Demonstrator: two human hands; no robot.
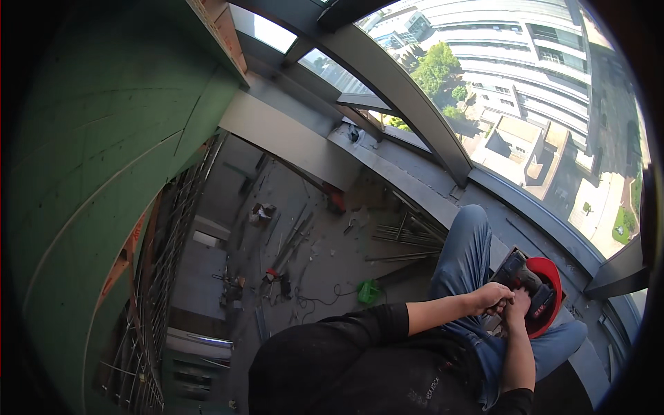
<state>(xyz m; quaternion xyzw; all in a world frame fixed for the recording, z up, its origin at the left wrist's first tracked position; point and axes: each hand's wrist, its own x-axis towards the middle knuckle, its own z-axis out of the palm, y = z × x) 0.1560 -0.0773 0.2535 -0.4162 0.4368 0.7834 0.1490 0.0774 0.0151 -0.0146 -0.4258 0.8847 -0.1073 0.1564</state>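
Observation:
Both my hands meet above my lap while I sit with bent knees in blue jeans. My left hand is closed, its fingertips pinched against my right hand, which is curled too. Anything small between the fingers is too hidden to name. Just beyond the hands lies a black and red cordless power tool with a dark battery. A red, rounded shell like a hard hat curves around its right side; whether the tool rests inside it I cannot tell.
Window frames rise on the right over a grey ledge. Lower left, the floor holds long metal profiles, a bundle of metal studs, a green object and a dark cord. Green wallboard stands at left.

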